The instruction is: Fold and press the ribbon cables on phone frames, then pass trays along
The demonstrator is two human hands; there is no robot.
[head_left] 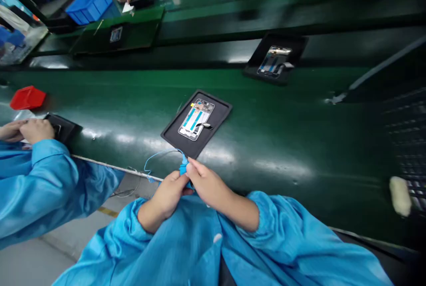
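Note:
Close to my body, at the bench edge, both my hands are closed on a blue anti-static wrist strap [183, 167] with a thin blue cord [155, 155] looping off to the left. My left hand [169, 193] grips it from below, and part of the strap is hidden behind the fingers. The fingers of my right hand [208, 181] pinch its upper side. Just beyond my hands lies a black tray [218, 119], holding a phone frame [197, 119] with blue strips and a dark flex cable [204, 125].
Another black tray [262, 50] with a phone frame sits farther right on the green bench [299, 121]. At left, a co-worker's hands [33, 129] work near a red bin [28, 97]. Across stands a blue crate [89, 4] beside another person. A rod [382, 66] slants in at right.

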